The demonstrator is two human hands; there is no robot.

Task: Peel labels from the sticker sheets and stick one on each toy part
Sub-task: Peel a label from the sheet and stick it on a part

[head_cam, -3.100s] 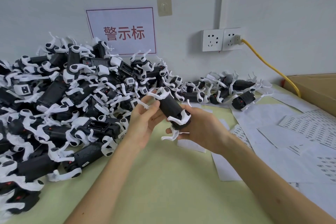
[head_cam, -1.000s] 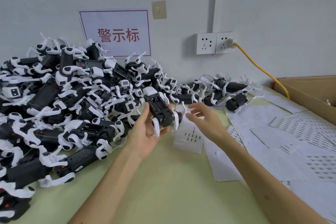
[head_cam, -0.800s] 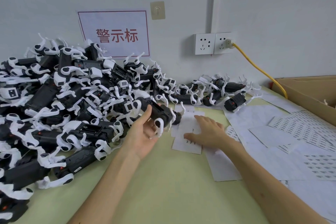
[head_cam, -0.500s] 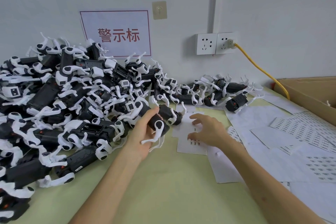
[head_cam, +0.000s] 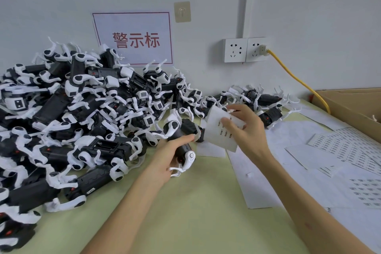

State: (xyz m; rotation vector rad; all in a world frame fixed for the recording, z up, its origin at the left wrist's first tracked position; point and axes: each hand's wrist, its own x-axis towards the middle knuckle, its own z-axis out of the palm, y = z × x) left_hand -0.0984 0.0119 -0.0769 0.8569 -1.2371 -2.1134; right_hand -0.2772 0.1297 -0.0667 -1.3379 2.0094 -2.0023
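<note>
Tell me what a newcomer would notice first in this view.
The big tangled pile of black-and-white toy parts fills the left side of the table, up against the wall. Centre frame, the left hand grips one toy part while the right hand holds a sticker sheet just beside it. Above the pile hangs a white sign with red characters, and a yellow cable runs from the socket down to the right.

Clearance: near table (head_cam: 195, 212) centre.
Bare surface lay open toward the near edge. The left hand (head_cam: 165, 156), gripping a toy part (head_cam: 183, 150), and right hand (head_cam: 247, 132), holding a sticker sheet (head_cam: 222, 136), closed its far end. The toy pile (head_cam: 82, 113) walled the left; loose sheets (head_cam: 309, 175) and a cardboard box (head_cam: 350, 107) bounded the right.
</note>
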